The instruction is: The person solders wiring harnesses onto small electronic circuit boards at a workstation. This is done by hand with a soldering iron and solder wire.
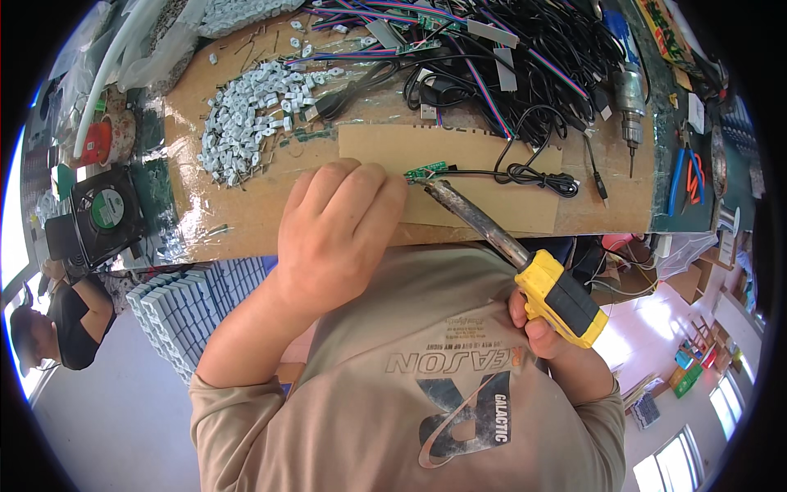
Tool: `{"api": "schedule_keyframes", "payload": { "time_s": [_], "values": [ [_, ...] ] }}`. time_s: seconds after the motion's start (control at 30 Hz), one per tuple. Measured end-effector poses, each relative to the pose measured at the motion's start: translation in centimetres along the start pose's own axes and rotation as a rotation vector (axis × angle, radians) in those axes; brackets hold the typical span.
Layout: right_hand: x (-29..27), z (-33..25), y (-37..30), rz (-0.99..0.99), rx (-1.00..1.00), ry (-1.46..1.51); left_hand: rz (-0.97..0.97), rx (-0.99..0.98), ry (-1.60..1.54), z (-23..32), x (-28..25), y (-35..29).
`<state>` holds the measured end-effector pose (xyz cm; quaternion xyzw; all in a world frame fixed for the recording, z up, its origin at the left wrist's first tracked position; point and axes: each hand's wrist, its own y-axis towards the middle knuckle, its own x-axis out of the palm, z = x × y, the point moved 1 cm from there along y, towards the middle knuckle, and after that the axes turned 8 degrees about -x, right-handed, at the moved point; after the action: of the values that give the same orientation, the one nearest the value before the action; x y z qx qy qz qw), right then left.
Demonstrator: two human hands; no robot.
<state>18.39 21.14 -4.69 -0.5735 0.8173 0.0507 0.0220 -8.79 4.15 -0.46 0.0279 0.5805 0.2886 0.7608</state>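
Observation:
My right hand (539,334) grips a yellow and black soldering gun (566,299), its long metal barrel slanting up and left. The barrel's tip is at the left end of a small green circuit board (428,170); whether it touches cannot be told. My left hand (334,234) is closed beside that same end, fingers curled down. What its fingertips hold is hidden behind the hand. From the board's right end a black cable (541,176) runs out into a tied coil. Board and cable lie on a flat cardboard piece (492,207).
Many small white parts (246,115) are heaped at left. Black cables with coloured wires (508,66) pile up at the back. At right lie a power drill (630,107) and pliers (687,176). A black fan (106,209) stands far left, near another person (65,320).

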Motion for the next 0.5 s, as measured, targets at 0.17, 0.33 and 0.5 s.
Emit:
{"api": "schedule_keyframes", "payload": {
  "time_s": [0.17,0.33,0.5],
  "values": [
    [0.06,0.15,-0.05,-0.002,-0.007,-0.020,-0.003,-0.001,-0.004,-0.01,-0.04,0.05],
    [0.01,0.07,0.03,0.005,-0.011,0.000,0.000,0.012,0.001,-0.18,0.05,-0.02],
    [-0.30,0.04,-0.15,-0.005,-0.026,0.001,0.012,0.049,0.039,-0.41,0.39,-0.29]
  ]
}}
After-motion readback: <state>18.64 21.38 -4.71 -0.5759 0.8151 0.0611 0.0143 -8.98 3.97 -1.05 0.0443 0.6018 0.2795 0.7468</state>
